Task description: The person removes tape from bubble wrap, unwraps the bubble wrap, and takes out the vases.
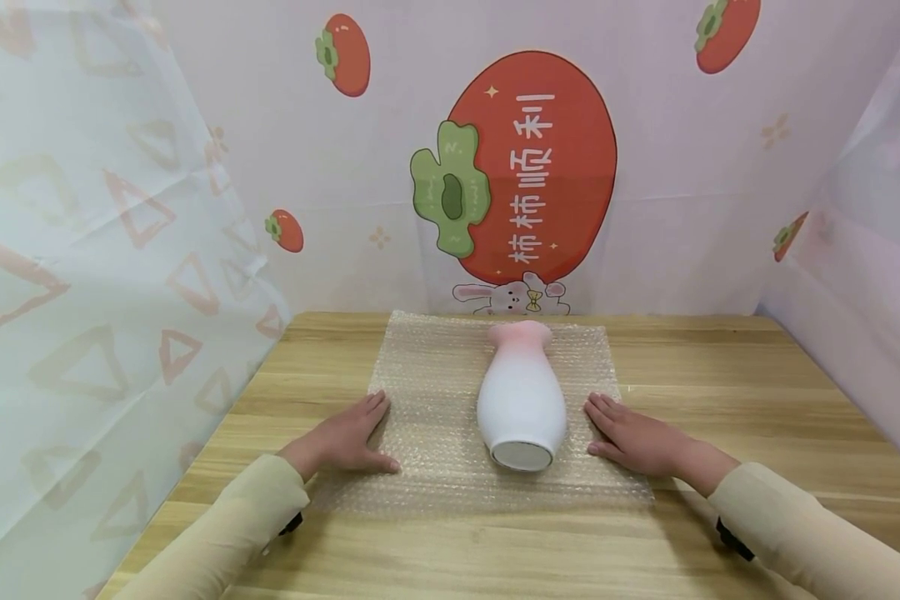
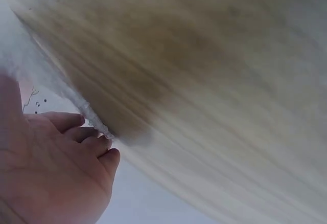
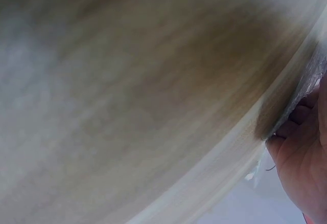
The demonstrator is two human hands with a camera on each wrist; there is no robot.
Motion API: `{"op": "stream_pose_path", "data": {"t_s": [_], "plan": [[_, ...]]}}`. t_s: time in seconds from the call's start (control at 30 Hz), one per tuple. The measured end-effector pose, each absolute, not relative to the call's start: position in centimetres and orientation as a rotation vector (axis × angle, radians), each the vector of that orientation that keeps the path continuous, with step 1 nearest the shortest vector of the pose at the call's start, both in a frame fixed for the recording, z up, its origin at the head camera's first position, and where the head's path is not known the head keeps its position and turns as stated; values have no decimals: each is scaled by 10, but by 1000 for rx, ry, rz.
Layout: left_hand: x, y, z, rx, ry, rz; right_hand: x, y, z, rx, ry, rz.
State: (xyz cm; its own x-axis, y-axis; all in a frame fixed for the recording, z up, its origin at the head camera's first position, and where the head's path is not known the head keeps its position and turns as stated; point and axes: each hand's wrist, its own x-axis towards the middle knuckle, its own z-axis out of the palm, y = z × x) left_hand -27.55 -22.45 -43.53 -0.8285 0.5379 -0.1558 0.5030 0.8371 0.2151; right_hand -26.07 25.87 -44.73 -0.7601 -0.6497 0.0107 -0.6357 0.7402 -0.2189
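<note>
A white vase (image 1: 521, 396) with a pink neck lies on its side, its base toward me and its mouth toward the wall. Under it a sheet of bubble wrap (image 1: 435, 417) is spread flat on the table. My left hand (image 1: 352, 437) rests on the sheet's left edge, fingers extended and thumb apart. On the opposite edge, to the right of the vase, lies my right hand (image 1: 637, 437) with its fingers straight. Neither hand touches the vase. In the left wrist view the fingertips of the left hand (image 2: 66, 168) meet the edge of the wrap.
The wooden table (image 1: 720, 375) reaches back to a wall cloth (image 1: 675, 167) printed with persimmons and a rabbit. A patterned white sheet (image 1: 120, 208) hangs along the left side, and another cloth (image 1: 885, 275) hangs on the right.
</note>
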Motion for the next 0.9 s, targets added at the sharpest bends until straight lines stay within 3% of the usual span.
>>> {"op": "stream_pose_path", "data": {"t_s": [0.9], "plan": [[-273, -227, -440, 830, 2857, 138, -262, 255, -438, -1061, 2896, -212]]}}
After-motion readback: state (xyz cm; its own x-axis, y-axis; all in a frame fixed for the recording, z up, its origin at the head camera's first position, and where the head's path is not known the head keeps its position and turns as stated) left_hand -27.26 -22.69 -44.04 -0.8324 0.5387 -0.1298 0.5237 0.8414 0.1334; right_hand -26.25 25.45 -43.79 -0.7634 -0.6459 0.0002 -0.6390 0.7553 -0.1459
